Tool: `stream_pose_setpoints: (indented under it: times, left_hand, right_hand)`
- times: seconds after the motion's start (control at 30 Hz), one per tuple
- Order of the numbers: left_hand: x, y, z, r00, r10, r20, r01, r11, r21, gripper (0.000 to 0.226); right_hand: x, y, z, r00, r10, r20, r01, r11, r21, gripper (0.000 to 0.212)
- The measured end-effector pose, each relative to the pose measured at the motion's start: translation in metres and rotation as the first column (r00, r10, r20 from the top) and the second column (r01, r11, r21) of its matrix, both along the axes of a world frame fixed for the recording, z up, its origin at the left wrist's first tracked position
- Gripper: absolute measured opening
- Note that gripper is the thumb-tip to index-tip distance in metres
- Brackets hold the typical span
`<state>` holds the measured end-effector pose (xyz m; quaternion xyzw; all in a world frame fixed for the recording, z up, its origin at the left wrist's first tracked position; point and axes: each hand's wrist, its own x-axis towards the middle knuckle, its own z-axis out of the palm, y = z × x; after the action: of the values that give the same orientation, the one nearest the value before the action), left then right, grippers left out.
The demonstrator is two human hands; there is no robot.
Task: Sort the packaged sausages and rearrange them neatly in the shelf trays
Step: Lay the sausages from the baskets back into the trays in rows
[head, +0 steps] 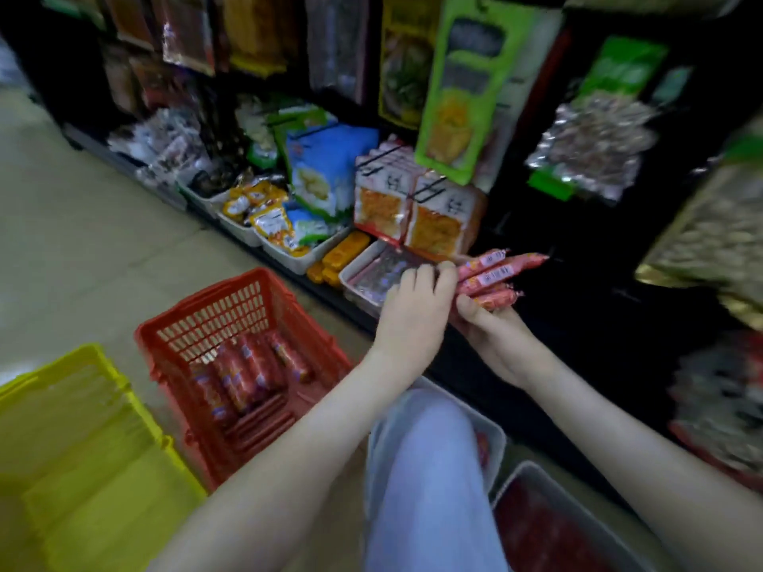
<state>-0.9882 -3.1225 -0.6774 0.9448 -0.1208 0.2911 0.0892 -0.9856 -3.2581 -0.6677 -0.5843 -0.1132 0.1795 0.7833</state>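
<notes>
I see the right hand (491, 336) cupped under a bundle of pink sausages (497, 274), its fingers wrapped around them, and the sticks point right toward the dark shelf. The left hand (415, 311) sits just beside it, fingers curled onto the bundle's near ends. From my view both hands overlap the right end of the white shelf tray (358, 269). Darker red sausages (247, 369) lie in the red basket (198, 319), well apart to the left.

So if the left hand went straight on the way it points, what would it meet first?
The sausages in the right hand; fingertips of the left hand seem to touch their near ends, though blur leaves contact uncertain.
</notes>
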Motion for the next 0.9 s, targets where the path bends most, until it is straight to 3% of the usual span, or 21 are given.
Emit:
stream_pose_setpoints:
  times: [0.2,0.43,0.5,0.6,0.73,0.8,0.9]
  left_hand:
    - [-0.022,-0.131,0.005,0.943,-0.323,0.085,0.321,0.946,0.037,0.050]
    - [-0.079,-0.257,-0.049,0.823,-0.568,-0.017,0.557,0.802,0.217,0.049]
    - [-0.097,-0.280,-0.069,0.782,-0.616,-0.092,0.618,0.748,0.242,0.036]
    - [-0.117,-0.304,-0.094,0.719,-0.654,-0.236,0.695,0.663,0.279,0.037]
    - [-0.125,-0.319,-0.122,0.658,-0.628,-0.415,0.753,0.523,0.400,0.077]
    - [-0.120,-0.323,-0.143,0.616,-0.633,-0.469,0.788,0.500,0.359,0.079]
    - [-0.114,-0.325,-0.174,0.492,-0.563,-0.664,0.860,0.436,0.267,0.076]
  right_hand:
    - [-0.065,-0.121,0.009,0.942,-0.335,-0.023,0.335,0.937,0.097,0.081]
    - [-0.160,-0.228,-0.052,0.770,-0.594,-0.233,0.632,0.759,0.154,0.083]
    - [-0.183,-0.246,-0.077,0.717,-0.636,-0.285,0.690,0.706,0.160,0.075]
    - [-0.210,-0.266,-0.110,0.659,-0.659,-0.364,0.738,0.659,0.144,0.067]
    - [-0.223,-0.280,-0.151,0.532,-0.691,-0.490,0.816,0.574,0.076,0.067]
    - [-0.222,-0.284,-0.169,0.485,-0.707,-0.515,0.836,0.548,0.034,0.046]
    - [-0.219,-0.286,-0.195,0.473,-0.671,-0.572,0.839,0.541,0.060,0.020]
